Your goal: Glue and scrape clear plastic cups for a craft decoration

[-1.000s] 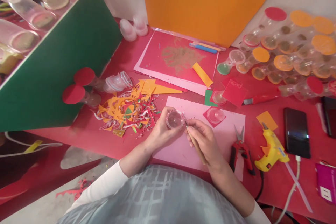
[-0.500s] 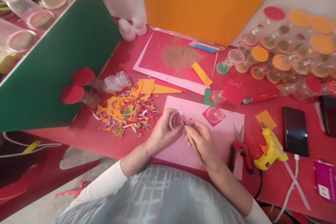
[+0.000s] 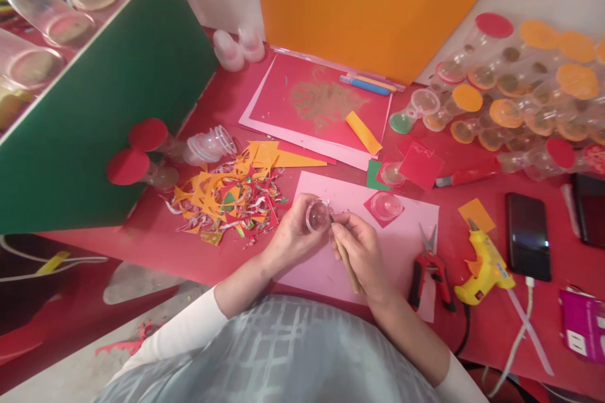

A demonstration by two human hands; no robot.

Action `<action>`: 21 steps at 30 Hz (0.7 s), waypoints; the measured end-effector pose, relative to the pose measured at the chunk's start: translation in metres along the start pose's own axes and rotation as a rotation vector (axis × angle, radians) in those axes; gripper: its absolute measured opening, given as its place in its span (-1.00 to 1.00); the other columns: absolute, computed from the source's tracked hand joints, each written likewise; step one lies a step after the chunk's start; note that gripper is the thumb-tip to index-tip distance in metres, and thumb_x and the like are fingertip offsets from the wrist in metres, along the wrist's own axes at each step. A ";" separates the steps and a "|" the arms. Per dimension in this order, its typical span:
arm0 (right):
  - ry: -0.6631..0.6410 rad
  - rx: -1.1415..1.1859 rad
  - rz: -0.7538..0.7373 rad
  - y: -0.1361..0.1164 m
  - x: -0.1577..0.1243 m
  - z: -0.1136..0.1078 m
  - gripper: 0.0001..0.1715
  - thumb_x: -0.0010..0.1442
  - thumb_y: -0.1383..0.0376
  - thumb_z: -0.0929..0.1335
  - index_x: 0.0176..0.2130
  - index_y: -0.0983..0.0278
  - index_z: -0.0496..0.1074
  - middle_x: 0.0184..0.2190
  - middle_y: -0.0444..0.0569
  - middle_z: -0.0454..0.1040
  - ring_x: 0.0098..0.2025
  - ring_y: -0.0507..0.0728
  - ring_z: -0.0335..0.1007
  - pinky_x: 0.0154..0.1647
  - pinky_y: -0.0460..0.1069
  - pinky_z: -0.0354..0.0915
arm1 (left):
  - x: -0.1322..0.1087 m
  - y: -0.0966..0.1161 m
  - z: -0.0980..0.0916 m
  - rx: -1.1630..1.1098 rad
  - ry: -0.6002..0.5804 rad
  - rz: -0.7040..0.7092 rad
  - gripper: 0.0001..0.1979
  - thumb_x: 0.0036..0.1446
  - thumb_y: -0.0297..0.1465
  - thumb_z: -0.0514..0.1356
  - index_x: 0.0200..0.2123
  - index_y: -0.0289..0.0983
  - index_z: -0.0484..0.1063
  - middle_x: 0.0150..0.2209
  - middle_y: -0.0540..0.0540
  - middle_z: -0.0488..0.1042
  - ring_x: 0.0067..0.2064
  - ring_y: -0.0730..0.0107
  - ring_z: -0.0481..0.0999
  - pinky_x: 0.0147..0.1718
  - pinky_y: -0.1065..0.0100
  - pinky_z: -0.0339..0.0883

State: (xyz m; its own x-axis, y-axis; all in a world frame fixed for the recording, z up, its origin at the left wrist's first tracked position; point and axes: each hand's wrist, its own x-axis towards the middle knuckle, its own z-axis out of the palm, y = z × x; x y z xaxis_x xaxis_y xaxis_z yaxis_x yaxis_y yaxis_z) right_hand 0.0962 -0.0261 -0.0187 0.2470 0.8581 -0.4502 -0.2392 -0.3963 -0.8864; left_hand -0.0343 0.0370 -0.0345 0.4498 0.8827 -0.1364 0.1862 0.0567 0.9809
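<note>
My left hand grips a small clear plastic cup, tipped so its round mouth faces me. My right hand pinches a thin wooden stick, and the stick's tip meets the cup's rim. Both hands hover over a pink paper sheet on the red table. On that sheet, a second clear cup rests on a red paper square.
A heap of orange and red paper scraps lies left of the hands. Red scissors, a yellow glue gun and a black phone lie to the right. Rows of capped clear cups fill the far right. A green board leans at left.
The hands hold the same grip on cup and stick; they have shifted very slightly, and the camera view has drifted a little.
</note>
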 end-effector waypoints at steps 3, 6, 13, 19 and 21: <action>0.004 0.010 0.007 0.000 0.001 0.001 -0.76 0.11 0.11 0.41 -0.34 0.23 0.40 -0.68 -0.27 0.33 -0.68 -0.01 0.21 -0.64 -0.10 0.15 | 0.000 0.000 -0.001 -0.009 -0.013 0.003 -0.75 0.07 -0.39 0.26 -0.20 -0.19 0.27 -0.32 0.03 0.42 -0.32 0.45 0.46 -0.28 0.42 0.35; -0.008 0.030 0.016 0.000 0.001 0.001 -0.76 0.10 0.11 0.41 -0.35 0.23 0.40 -0.68 -0.27 0.33 -0.68 -0.03 0.20 -0.64 -0.11 0.15 | 0.000 0.001 -0.001 -0.009 -0.022 0.000 -0.75 0.07 -0.38 0.27 -0.20 -0.19 0.27 -0.32 0.03 0.44 -0.32 0.45 0.46 -0.27 0.42 0.36; -0.052 0.112 0.060 0.001 0.002 -0.001 -0.74 0.09 0.11 0.42 -0.42 0.23 0.39 -0.67 -0.25 0.32 -0.68 -0.04 0.17 -0.66 -0.12 0.13 | 0.000 0.002 -0.002 -0.067 -0.034 -0.019 -0.71 0.07 -0.31 0.30 -0.21 -0.18 0.26 -0.34 0.02 0.46 -0.33 0.43 0.46 -0.28 0.40 0.36; -0.084 0.211 0.096 -0.005 0.004 -0.001 -0.73 0.06 0.12 0.45 -0.45 0.25 0.41 -0.58 -0.19 0.36 -0.64 -0.06 0.18 -0.67 -0.15 0.14 | 0.000 0.004 -0.003 -0.106 -0.021 -0.034 -0.71 0.11 -0.29 0.30 -0.18 -0.19 0.26 -0.29 0.00 0.45 -0.25 0.41 0.48 -0.19 0.37 0.37; -0.098 0.233 0.111 -0.006 0.004 -0.002 -0.72 0.03 0.11 0.47 -0.44 0.26 0.42 -0.56 -0.18 0.37 -0.62 -0.06 0.19 -0.68 -0.15 0.16 | 0.001 0.004 -0.004 -0.118 -0.015 -0.027 -0.70 0.11 -0.29 0.30 -0.18 -0.19 0.26 -0.27 -0.02 0.46 -0.22 0.38 0.49 -0.15 0.34 0.37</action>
State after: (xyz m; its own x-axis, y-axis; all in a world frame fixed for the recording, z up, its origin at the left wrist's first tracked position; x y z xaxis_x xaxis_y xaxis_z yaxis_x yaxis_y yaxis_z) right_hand 0.1005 -0.0205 -0.0154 0.1177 0.8456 -0.5206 -0.4718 -0.4137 -0.7786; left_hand -0.0365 0.0399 -0.0301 0.4594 0.8729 -0.1644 0.0945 0.1361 0.9862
